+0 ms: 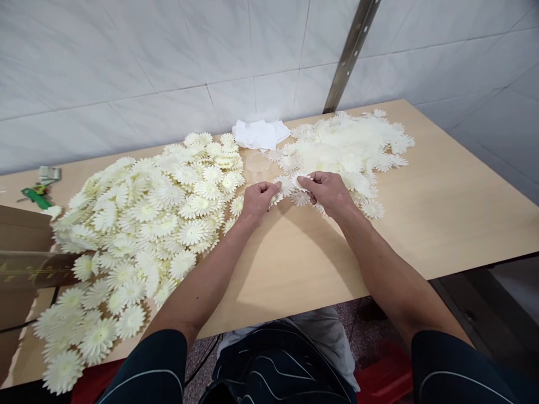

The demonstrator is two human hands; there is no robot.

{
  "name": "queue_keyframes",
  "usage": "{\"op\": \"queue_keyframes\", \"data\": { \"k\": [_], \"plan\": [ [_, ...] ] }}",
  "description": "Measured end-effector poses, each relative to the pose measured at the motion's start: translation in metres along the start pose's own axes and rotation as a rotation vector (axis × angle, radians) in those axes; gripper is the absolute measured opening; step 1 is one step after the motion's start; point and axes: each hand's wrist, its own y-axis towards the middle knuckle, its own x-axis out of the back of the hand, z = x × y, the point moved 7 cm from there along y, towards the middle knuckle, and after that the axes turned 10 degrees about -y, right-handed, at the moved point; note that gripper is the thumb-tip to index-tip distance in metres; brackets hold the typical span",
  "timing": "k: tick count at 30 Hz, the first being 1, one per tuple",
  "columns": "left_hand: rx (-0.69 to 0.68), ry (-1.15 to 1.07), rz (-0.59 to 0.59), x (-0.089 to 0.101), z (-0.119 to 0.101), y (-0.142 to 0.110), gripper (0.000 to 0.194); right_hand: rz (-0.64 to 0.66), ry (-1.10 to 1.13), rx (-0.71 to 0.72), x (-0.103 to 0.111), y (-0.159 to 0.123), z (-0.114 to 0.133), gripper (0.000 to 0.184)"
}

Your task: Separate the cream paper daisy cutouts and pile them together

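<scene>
My left hand (260, 202) pinches the edge of a cream-white fabric flower piece (277, 197) over the middle of the table. Close by on the right, my right hand (327, 192) has thumb and fingers closed on another white petal piece (304, 180). Between the two hands lie more flower pieces (288, 186); whether they join those in my fingers I cannot tell. Left of my hands spreads a large heap of layered cream flowers (168, 196). Beyond my right hand is a pile of flat, paler petal pieces (349, 146).
White paper (261, 134) and a clear round dish (258, 163) lie near the tiled wall. A green-handled tool (37, 197) rests at the far left, behind a cardboard box (25, 230). A metal post (351, 56) stands at the table's (455, 207) back edge.
</scene>
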Motion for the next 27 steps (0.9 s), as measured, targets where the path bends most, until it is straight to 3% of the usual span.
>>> {"op": "queue_keyframes", "data": {
  "k": [6,14,18,27],
  "plan": [
    [-0.002,0.006,-0.021,0.0,-0.003,-0.002,0.05,0.026,-0.061,-0.035,0.001,-0.002,-0.002,0.071],
    [0.011,0.002,-0.013,-0.003,-0.006,-0.005,0.048,-0.06,-0.063,0.072,0.006,-0.003,0.001,0.079],
    [-0.008,0.035,-0.022,-0.004,-0.006,-0.006,0.046,-0.071,-0.098,0.112,0.005,-0.007,0.008,0.073],
    [-0.068,0.137,-0.04,-0.004,-0.007,-0.006,0.041,0.062,0.032,0.064,-0.008,-0.009,0.006,0.067]
  ]
}}
